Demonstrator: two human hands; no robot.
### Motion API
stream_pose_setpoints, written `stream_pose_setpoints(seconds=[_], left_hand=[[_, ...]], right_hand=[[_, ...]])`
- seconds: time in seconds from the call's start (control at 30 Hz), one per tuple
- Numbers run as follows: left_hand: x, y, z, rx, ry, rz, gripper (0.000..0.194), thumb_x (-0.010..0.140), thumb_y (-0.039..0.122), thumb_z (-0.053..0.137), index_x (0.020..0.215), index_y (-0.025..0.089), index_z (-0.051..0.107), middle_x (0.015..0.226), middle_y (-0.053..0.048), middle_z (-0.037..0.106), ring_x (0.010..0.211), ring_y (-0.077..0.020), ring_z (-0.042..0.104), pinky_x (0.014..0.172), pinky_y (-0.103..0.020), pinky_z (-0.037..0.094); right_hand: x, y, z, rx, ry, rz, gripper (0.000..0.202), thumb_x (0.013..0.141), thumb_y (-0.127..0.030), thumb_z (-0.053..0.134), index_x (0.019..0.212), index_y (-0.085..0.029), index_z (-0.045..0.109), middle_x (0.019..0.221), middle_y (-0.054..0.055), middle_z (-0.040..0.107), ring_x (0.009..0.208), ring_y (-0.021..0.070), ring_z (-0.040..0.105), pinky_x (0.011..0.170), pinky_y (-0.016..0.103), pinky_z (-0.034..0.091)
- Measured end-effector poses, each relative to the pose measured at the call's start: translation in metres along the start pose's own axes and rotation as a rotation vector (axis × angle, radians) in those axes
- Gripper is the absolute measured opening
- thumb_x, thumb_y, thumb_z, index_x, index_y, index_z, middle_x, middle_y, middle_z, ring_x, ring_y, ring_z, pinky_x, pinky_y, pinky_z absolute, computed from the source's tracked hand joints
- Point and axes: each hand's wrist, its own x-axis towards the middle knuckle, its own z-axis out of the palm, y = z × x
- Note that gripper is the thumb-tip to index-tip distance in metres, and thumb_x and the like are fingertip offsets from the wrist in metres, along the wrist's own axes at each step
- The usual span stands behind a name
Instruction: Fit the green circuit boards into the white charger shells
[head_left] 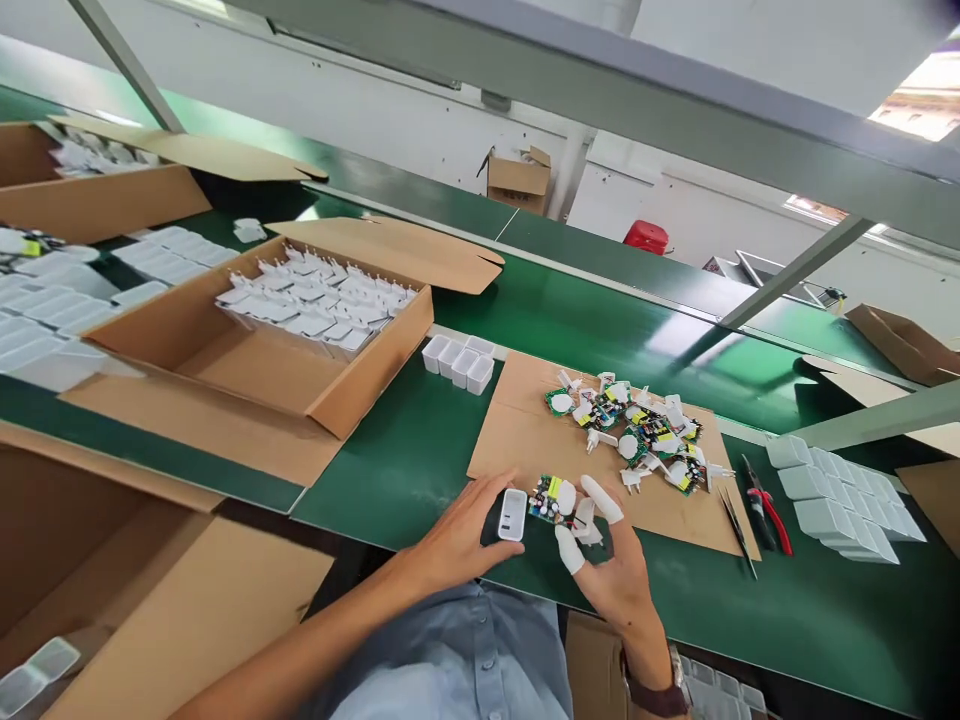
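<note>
My left hand (469, 525) is closed around a small white plastic case (513, 514), its open side with two slots facing up. Just to the right, my right hand (611, 560), with white covers on thumb and forefinger, grips a white plug piece (587, 524) joined to a circuit board (551, 498). The board has yellow and white parts and lies beside the case, apart from it. Beyond my hands, a cardboard sheet (517, 420) carries a pile of similar boards (660, 440) with white plug pieces.
Tweezers (739, 532) and red-handled pliers (768, 508) lie right of the cardboard. White cases stand in rows (847, 500) at the far right and in a small group (459, 362) behind. A cardboard box (375, 378) with white parts occupies the left. A metal frame (802, 270) rises behind.
</note>
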Motion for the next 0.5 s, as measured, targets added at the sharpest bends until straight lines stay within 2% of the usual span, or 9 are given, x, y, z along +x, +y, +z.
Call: stream_pose_setpoints(seconds=[0.1,0.23,0.33,0.5], left_hand=[[-0.003,-0.005,0.004,-0.039,0.041,0.046,0.087,0.093,0.025,0.08,0.168,0.029,0.035,0.158,-0.013,0.06,0.146,-0.0342,0.058,0.125,-0.054,0.047],[-0.007,-0.007,0.003,0.005,0.113,0.192,0.084,0.097,0.02,0.075,0.168,0.032,0.031,0.157,-0.01,0.062,0.147,-0.0314,0.057,0.125,-0.053,0.045],[-0.008,-0.007,0.004,0.042,0.16,0.238,0.081,0.099,0.019,0.074,0.167,0.033,0.031,0.155,-0.01,0.063,0.144,-0.03,0.058,0.122,-0.051,0.048],[-0.008,-0.004,0.003,0.053,0.168,0.28,0.079,0.099,0.015,0.071,0.166,0.031,0.032,0.153,-0.01,0.063,0.141,-0.0295,0.06,0.119,-0.048,0.05]], right_hand=[[-0.001,-0.022,-0.006,-0.02,-0.083,-0.097,0.066,0.099,-0.015,0.064,0.162,-0.027,0.045,0.133,0.014,0.067,0.123,0.0274,0.067,0.098,0.043,0.065],[0.002,-0.038,-0.005,-0.169,-0.132,-0.198,0.069,0.099,-0.009,0.061,0.164,-0.024,0.043,0.129,0.015,0.071,0.125,0.0309,0.064,0.1,0.049,0.065],[0.005,-0.042,-0.003,-0.197,-0.173,-0.206,0.071,0.098,-0.006,0.059,0.165,-0.022,0.041,0.127,0.015,0.073,0.122,0.0308,0.065,0.098,0.05,0.066],[0.008,-0.044,-0.004,-0.181,-0.24,-0.178,0.069,0.099,-0.007,0.058,0.164,-0.02,0.04,0.127,0.015,0.072,0.121,0.0302,0.064,0.097,0.049,0.066]])
